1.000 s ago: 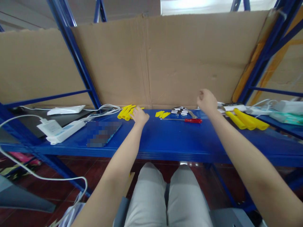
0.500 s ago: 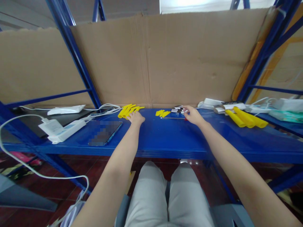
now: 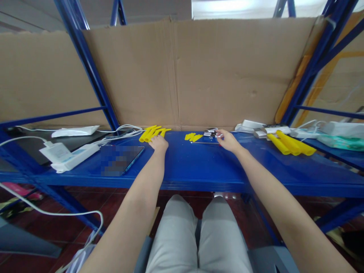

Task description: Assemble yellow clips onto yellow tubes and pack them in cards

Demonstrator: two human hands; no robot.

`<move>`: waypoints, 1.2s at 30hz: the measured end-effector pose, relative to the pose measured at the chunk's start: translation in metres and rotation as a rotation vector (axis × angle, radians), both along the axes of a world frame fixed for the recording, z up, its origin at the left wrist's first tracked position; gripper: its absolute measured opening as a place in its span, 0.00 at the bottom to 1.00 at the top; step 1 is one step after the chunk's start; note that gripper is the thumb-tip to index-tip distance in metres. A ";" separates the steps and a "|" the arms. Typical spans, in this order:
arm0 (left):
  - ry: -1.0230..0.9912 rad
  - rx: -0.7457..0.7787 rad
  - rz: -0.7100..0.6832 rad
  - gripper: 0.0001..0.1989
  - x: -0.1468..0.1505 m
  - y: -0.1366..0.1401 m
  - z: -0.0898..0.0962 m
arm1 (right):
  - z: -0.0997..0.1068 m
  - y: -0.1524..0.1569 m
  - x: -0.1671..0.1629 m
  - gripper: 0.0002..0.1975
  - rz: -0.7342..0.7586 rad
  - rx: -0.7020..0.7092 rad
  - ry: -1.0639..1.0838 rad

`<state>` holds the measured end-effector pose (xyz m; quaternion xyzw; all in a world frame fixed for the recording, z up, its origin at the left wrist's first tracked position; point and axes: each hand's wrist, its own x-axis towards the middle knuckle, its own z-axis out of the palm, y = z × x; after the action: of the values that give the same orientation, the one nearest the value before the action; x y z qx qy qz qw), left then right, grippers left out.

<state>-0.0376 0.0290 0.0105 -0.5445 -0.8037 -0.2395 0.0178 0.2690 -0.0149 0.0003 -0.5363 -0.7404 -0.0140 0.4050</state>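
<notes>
Right there at the back of the blue shelf (image 3: 196, 163), both bare hands were down among the parts. Over on the left, the left hand (image 3: 159, 143) reached the near ends of the yellow tapered tubes (image 3: 151, 134), which lay side by side just ahead of its fingers; those fingers curled downward, and whether they pinched a tube, I could not tell. Across to the right hand (image 3: 227, 140), its fingertips bunched at the right edge of the black-and-white parts (image 3: 209, 132), and it was too small to tell whether they had closed on one. Between the two hands sat the small yellow pieces (image 3: 193, 137), a loose cluster nearer the right hand. In front of them ran the shaft of a screwdriver (image 3: 203, 143), crosswise, its red handle mostly hidden by the right hand. Out wide on the right, more yellow tubes (image 3: 291, 144) leaned against white boxes (image 3: 250, 124). On the far left came a dark-screened tablet or phone (image 3: 136, 152), lying flat, then a white power strip (image 3: 81, 156) with a plugged-in adapter (image 3: 57, 152), and looped white cables (image 3: 129, 131) near the yellow tapered tubes. Behind everything, a cardboard panel (image 3: 227, 76) closed off the back.
</notes>
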 end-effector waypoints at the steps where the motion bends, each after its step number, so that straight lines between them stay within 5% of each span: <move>1: -0.017 0.011 0.003 0.23 0.000 -0.001 0.001 | 0.000 -0.001 -0.001 0.22 0.001 -0.003 -0.001; 11: -0.158 0.134 -0.045 0.19 0.004 -0.009 0.012 | 0.003 -0.005 -0.004 0.20 -0.003 -0.037 -0.009; 27: -0.270 0.061 -0.027 0.15 -0.008 -0.009 0.008 | -0.002 0.000 -0.002 0.19 0.033 0.007 -0.002; 36: -0.271 0.038 0.019 0.21 -0.009 -0.003 0.004 | 0.000 -0.002 -0.006 0.19 0.010 -0.026 -0.006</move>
<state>-0.0463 0.0261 0.0144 -0.4993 -0.7991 -0.3256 -0.0783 0.2635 -0.0170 -0.0002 -0.5377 -0.7445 -0.0038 0.3957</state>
